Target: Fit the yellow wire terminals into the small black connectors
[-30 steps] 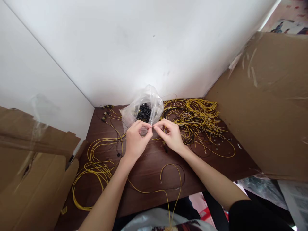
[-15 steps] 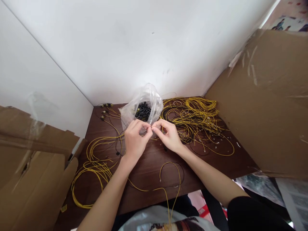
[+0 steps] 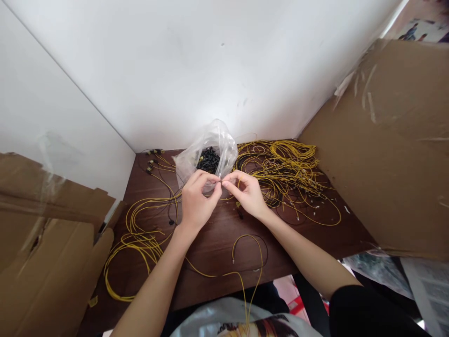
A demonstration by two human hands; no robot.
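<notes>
My left hand [image 3: 197, 200] and my right hand [image 3: 249, 193] meet fingertip to fingertip over the table. Both pinch with thumb and forefinger at a tiny dark thing too small to name. Just behind the fingers stands a clear plastic bag [image 3: 228, 149], its mouth open, with many small black pieces [image 3: 208, 160] inside. Under my right hand a small black and yellow piece [image 3: 239, 210] lies on the table. A loose yellow wire [image 3: 242, 281] runs over the near edge toward my body, with its curved end on the tabletop.
A tangled heap of yellow wires [image 3: 291, 164] covers the back right of the brown table [image 3: 213, 234]. Looped yellow wires [image 3: 115, 260] lie at left, with several black and yellow connectors [image 3: 152, 161] behind. Cardboard [image 3: 386, 154] and a white wall [image 3: 210, 70] enclose the table.
The fingertips of both hands have shifted slightly while staying pinched together. The view has tilted a little. The bag and wires stay in place.
</notes>
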